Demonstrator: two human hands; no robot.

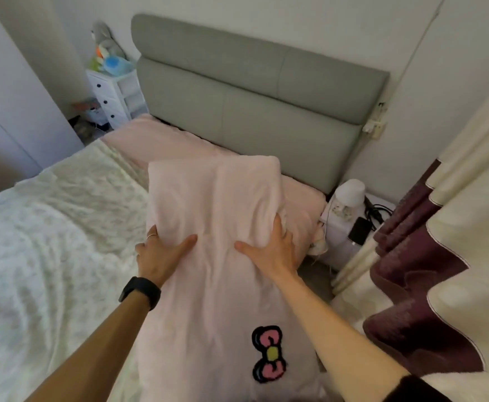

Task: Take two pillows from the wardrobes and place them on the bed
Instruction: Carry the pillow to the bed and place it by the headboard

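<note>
A pale pink pillow with a pink bow patch near its lower end is held lengthwise over the right side of the bed. My left hand grips its left edge, thumb on top. My right hand grips its right side, fingers curled into the fabric. The pillow's far end folds over near the grey padded headboard. A pink sheet covers the head of the bed, and a white patterned quilt covers the rest. No second pillow is in view.
A white nightstand with a lamp, a phone and cables stands right of the bed. Cream and maroon curtains hang at the right. A white drawer unit with toys sits at the far left corner, and a wardrobe door is at the left.
</note>
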